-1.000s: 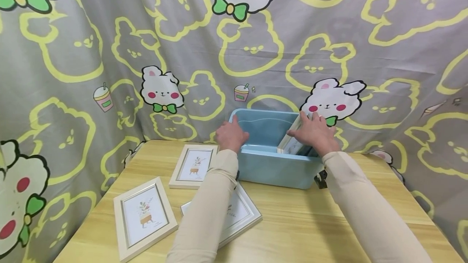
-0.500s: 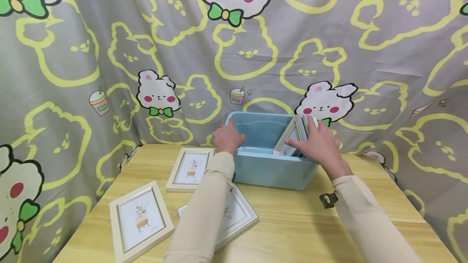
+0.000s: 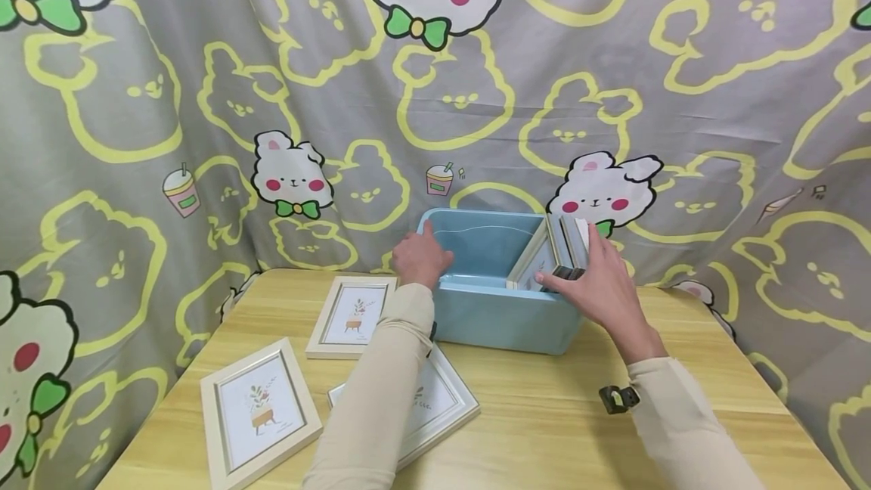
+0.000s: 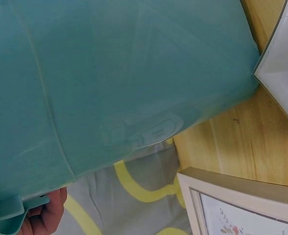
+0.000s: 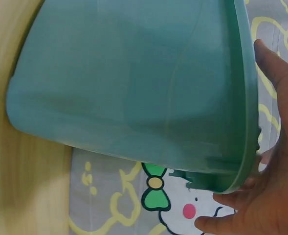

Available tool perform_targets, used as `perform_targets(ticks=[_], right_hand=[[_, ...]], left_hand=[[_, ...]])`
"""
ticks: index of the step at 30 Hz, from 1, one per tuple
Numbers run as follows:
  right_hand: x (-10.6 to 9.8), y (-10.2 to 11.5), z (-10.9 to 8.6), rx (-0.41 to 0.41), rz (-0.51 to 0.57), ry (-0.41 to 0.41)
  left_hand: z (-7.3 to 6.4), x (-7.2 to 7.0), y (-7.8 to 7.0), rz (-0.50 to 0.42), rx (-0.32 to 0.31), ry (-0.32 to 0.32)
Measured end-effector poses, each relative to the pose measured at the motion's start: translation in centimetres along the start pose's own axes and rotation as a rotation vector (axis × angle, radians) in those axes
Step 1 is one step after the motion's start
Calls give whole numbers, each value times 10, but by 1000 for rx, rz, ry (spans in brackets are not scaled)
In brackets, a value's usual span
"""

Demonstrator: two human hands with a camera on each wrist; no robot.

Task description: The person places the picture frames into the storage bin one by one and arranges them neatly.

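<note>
A light-blue plastic bin [image 3: 506, 321] stands at the back of the table. My left hand [image 3: 422, 257] grips its left rim, with fingers curled under the lip [image 4: 16, 213] in the left wrist view. Several picture frames [image 3: 544, 255] lean together inside the bin's right end. My right hand [image 3: 605, 278] is at that end, thumb near the front frame and fingers spread behind the stack. In the right wrist view, its spread fingers [image 5: 227, 225] lie around the bin's rim corner. Those inside frames are hidden from both wrist views.
Two beige picture frames [image 3: 261, 413] with plant prints lie on the left of the wooden table [image 3: 544, 429]. A white frame [image 3: 449, 407] lies partly under my left forearm. A patterned curtain [image 3: 469, 127] hangs right behind the bin.
My right hand has drawn back rightward from over the framed stack, so more of the frames' edges show. My left hand stays on the left rim.
</note>
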State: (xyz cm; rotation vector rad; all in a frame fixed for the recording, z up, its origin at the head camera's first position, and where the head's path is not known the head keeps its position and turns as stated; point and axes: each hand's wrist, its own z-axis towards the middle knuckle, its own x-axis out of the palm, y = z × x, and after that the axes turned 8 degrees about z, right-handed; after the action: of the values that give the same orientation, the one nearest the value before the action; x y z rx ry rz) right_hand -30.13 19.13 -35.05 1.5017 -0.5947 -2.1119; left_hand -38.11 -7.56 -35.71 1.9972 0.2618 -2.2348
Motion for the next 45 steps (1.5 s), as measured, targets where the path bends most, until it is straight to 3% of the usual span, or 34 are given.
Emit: perform_targets(ticks=[4, 14, 23, 30, 37, 45], right_hand=[[3, -7, -4, 32, 74, -15], [14, -25, -19, 204, 289, -12], [15, -36, -25, 156, 321, -29], [21, -37, -27, 234, 421, -14], [21, -39, -26, 237, 444, 17], [24, -42, -29, 246, 467, 29]], left_hand=[[0, 0, 0, 1, 0, 0], [0, 1, 0, -13, 0, -10], [4, -1, -3, -83, 24, 35], [4, 0, 0, -109, 29, 58], [1, -1, 4, -154, 27, 32], [1, -5, 11, -350, 53, -10]])
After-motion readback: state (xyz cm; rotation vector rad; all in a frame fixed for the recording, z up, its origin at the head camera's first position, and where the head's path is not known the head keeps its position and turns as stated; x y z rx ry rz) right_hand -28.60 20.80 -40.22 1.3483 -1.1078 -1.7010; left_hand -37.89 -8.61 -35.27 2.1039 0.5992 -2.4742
